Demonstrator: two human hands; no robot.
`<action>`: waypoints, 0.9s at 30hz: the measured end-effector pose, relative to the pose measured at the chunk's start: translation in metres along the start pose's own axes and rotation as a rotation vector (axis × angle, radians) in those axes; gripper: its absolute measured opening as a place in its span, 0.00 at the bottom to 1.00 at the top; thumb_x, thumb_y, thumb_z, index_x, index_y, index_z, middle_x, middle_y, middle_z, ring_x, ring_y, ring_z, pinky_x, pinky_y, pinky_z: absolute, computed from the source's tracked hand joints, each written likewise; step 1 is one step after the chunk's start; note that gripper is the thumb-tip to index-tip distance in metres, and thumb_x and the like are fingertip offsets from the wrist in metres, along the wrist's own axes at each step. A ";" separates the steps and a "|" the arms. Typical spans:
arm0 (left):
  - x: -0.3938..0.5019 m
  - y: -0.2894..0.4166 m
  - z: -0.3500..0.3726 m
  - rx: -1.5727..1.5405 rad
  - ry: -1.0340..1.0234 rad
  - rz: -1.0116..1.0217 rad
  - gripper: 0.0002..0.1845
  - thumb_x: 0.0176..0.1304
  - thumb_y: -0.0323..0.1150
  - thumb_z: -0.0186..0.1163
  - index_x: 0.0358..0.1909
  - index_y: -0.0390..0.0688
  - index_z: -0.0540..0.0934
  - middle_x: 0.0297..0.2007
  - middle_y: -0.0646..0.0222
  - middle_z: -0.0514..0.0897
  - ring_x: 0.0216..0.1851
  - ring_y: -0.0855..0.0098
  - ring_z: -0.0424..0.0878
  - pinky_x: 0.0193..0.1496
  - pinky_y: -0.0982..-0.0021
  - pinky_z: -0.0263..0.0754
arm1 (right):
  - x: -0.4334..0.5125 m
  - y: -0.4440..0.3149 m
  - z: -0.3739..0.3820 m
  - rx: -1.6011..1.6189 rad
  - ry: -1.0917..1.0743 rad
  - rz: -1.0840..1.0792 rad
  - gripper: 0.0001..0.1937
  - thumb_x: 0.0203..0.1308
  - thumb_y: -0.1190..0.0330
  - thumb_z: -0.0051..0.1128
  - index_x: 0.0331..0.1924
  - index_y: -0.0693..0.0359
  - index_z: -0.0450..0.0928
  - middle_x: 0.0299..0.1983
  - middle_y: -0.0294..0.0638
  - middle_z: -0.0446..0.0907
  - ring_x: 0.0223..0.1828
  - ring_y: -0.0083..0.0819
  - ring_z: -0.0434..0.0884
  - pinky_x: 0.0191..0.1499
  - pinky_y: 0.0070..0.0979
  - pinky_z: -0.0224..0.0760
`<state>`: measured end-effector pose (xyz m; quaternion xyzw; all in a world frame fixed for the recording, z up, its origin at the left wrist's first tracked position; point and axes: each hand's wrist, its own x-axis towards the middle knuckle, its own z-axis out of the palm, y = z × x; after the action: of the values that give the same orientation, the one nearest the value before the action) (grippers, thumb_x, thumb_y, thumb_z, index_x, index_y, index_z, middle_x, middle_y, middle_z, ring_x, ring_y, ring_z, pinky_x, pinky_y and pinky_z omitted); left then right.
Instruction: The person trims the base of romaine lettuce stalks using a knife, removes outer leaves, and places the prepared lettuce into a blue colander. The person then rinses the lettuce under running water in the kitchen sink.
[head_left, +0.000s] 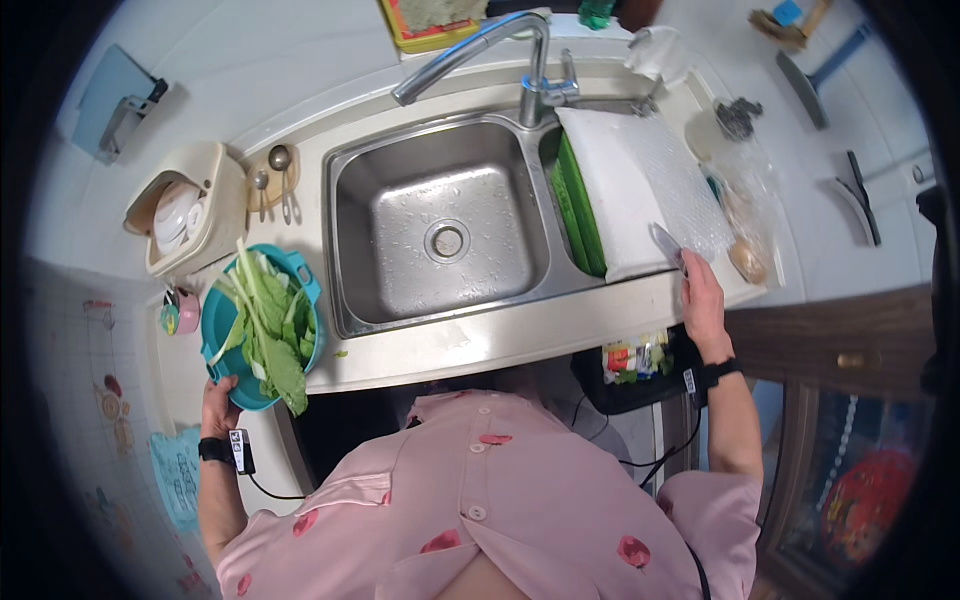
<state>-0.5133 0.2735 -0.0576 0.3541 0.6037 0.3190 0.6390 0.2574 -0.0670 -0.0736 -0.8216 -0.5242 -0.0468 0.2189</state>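
My left hand (220, 405) grips the near rim of a teal plastic basin (217, 322) at the left of the counter. Leafy green vegetables with pale stalks (274, 330) lie in it, one leaf hanging over the near rim. At the right, my right hand (703, 304) is closed at the near end of a small knife (665, 241); its handle is hidden by my fingers. The blade lies over a white sheet with bubble wrap (622, 195), which covers much of the small sink bowl. Long green vegetables, apparently cucumbers (576, 214), show beside the sheet.
Between my hands sits a wet stainless steel sink (450, 195) under a chrome faucet (532, 67). A cream dish container (191, 210) and two metal spoons (280, 169) stand at left. A clear plastic bag (742, 217) rests at right. Below the counter's front edge hangs a lined black bin (637, 375).
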 end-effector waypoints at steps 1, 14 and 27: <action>-0.008 0.009 0.016 0.016 -0.016 0.000 0.16 0.61 0.23 0.56 0.52 0.35 0.74 0.40 0.65 0.82 0.38 0.63 0.84 0.48 0.56 0.83 | 0.004 -0.001 0.000 0.037 0.017 -0.014 0.23 0.58 0.83 0.47 0.60 0.61 0.71 0.56 0.52 0.76 0.57 0.52 0.76 0.57 0.39 0.73; 0.024 0.049 0.275 0.296 -0.233 -0.038 0.21 0.62 0.24 0.55 0.58 0.35 0.72 0.48 0.57 0.83 0.43 0.60 0.86 0.45 0.55 0.86 | 0.075 -0.063 -0.015 -0.306 -0.225 0.003 0.14 0.54 0.72 0.62 0.44 0.60 0.72 0.27 0.46 0.80 0.30 0.48 0.84 0.32 0.42 0.77; 0.188 -0.031 0.385 0.742 -0.333 -0.148 0.22 0.60 0.23 0.61 0.57 0.37 0.72 0.39 0.56 0.83 0.23 0.59 0.85 0.17 0.63 0.82 | 0.297 -0.079 0.001 -0.287 -0.538 -0.126 0.23 0.54 0.74 0.56 0.57 0.62 0.74 0.53 0.56 0.79 0.53 0.53 0.78 0.55 0.42 0.73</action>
<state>-0.1172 0.3881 -0.1785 0.5628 0.5902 -0.0288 0.5780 0.3196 0.2111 0.0409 -0.7929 -0.6013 0.0854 -0.0491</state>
